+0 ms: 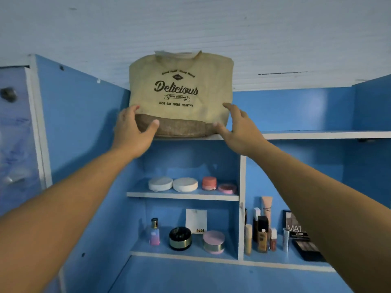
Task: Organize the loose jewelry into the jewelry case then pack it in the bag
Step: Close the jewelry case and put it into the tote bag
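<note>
Item: beige tote bag [179, 89], printed "Delicious", brown woven base. Location: upper centre of the frame, upright on the top shelf [317, 134] of a blue cabinet [80, 123], below a white ceiling.

Hands: left hand [131, 132] grasps the bag's lower left corner, fingers wrapped round the side edge, thumb on the front of the brown base. Right hand [237, 130] brackets the lower right corner, fingers fairly straight along the side, thumb tip touching the base; not clenched.

Middle shelf [182, 196], centre of the frame: two white round compacts [160, 183], side by side; coral jar [209, 182]; pink compact [227, 188].

Lower shelf, left compartment: perfume bottle [154, 231]; black jar [180, 238] with gold band; pink jar [213, 242]; white card [196, 220] marked "NUDE", behind them.

Lower shelf, right compartment: upright makeup tubes [262, 235]; eyeshadow palette [306, 248], partly hidden by the right forearm.
</note>
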{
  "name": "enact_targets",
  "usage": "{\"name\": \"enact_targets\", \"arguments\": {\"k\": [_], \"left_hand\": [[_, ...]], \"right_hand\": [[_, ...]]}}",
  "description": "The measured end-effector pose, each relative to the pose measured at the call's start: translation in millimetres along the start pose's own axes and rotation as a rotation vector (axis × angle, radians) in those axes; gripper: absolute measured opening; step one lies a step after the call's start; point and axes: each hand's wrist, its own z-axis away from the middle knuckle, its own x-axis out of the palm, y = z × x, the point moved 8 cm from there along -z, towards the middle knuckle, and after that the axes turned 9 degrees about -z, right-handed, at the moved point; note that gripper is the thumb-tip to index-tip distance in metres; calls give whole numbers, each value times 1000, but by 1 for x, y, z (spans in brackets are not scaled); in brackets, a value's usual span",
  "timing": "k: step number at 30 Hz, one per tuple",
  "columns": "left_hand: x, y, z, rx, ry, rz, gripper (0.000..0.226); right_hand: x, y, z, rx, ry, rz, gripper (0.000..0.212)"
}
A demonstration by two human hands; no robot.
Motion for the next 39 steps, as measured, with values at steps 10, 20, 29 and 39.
{"name": "enact_targets", "arguments": {"k": [10,20,29,39], "left_hand": [[37,-38,-28,-162,-256,468,86],[-1,24,15,89,-180,460,98],[-18,64,141,196,-256,483,113],[60,14,295,38,-490,362,119]], "right_hand": [[21,18,-23,163,-90,-9,88],[-24,-8,9,-11,50,-410,96],[-75,-2,134,17,78,-359,108],[-22,91,296,294,-70,-240,111]]}}
